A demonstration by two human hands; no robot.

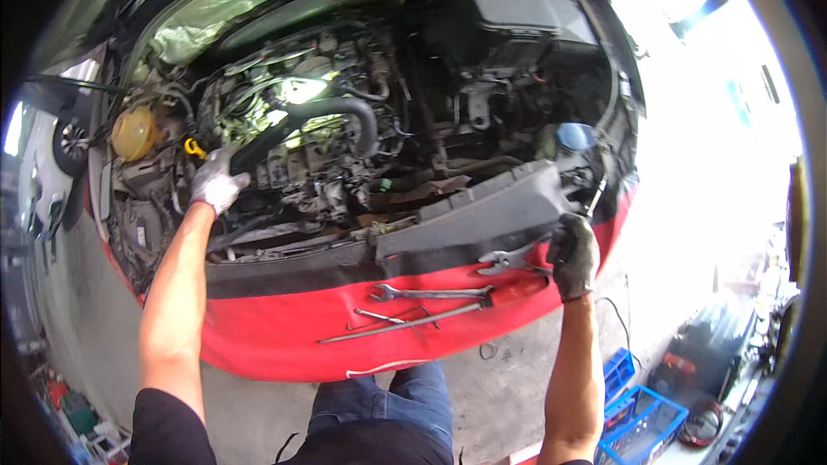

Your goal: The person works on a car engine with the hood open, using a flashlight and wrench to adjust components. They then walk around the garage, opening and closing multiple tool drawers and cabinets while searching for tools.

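Observation:
I stand at the open engine bay of a red car (284,340). My left hand (217,182), in a grey work glove, grips the lower end of a thick black rubber hose (332,112) that curves over the engine. My right hand (573,254), in a dark glove, holds the right end of a long black plastic duct panel (482,211) lying across the front of the bay. A thin tool shaft (596,196) sticks up just above that hand.
On the red bumper lie pliers (508,258), a combination wrench (426,294) and a long thin rod (401,325). A yellow reservoir (133,132) sits at the bay's left, a blue cap (575,135) at its right. Blue crates (642,418) stand on the floor at lower right.

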